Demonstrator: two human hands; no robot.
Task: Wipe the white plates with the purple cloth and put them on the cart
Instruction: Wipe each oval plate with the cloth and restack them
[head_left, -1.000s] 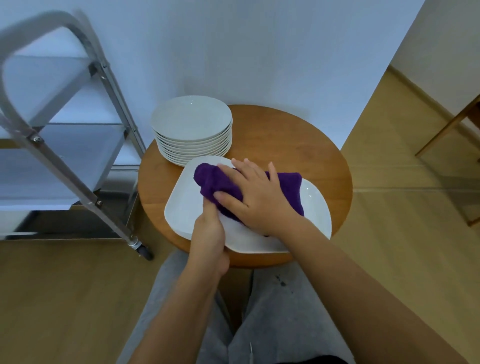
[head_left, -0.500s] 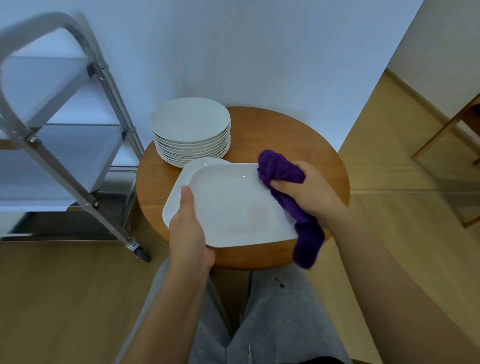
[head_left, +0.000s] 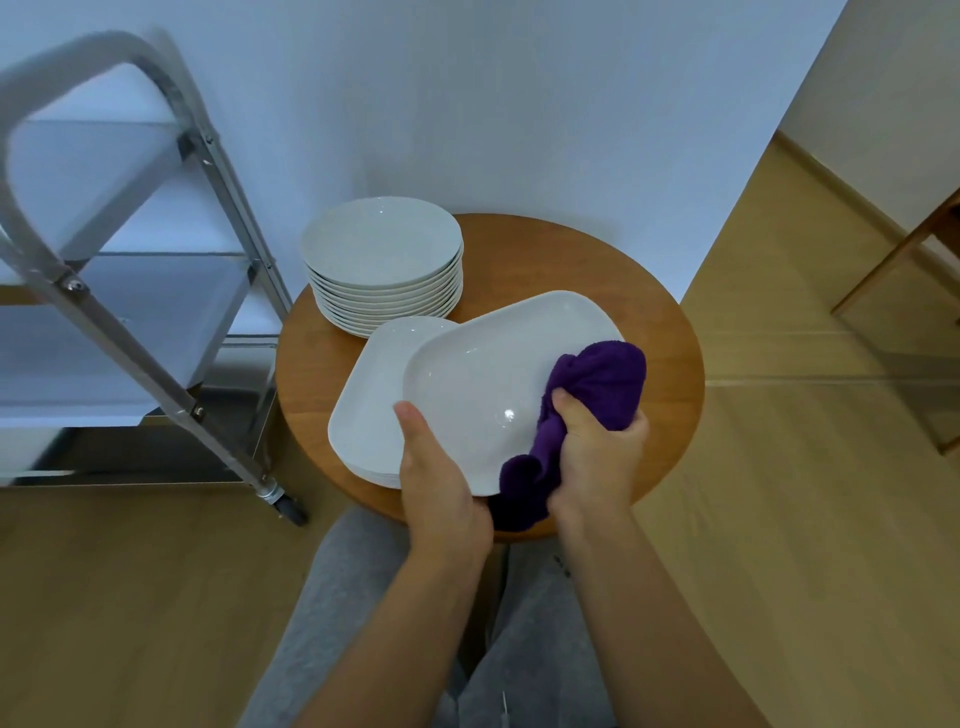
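My left hand (head_left: 439, 480) grips the near edge of a white squarish plate (head_left: 488, 374), thumb on top, holding it lifted and tilted above the table. My right hand (head_left: 597, 452) clutches the bunched purple cloth (head_left: 597, 384) against the plate's right side. Under the lifted plate lies a low pile of similar white plates (head_left: 371, 415) on the round wooden table (head_left: 665, 374). A taller stack of round white plates (head_left: 384, 265) stands at the table's back left. The metal cart (head_left: 130, 291) with white shelves stands to the left.
The cart's wheel (head_left: 283, 504) rests on the wooden floor near the table's left edge. A white wall runs behind the table. A wooden furniture leg (head_left: 893, 260) shows at the far right. My grey-trousered legs (head_left: 363, 597) are below the table.
The right hand took the cloth off the plate's face and bunched it at the plate's right edge. The left hand lifted the top plate off the pile and turned it toward the right.
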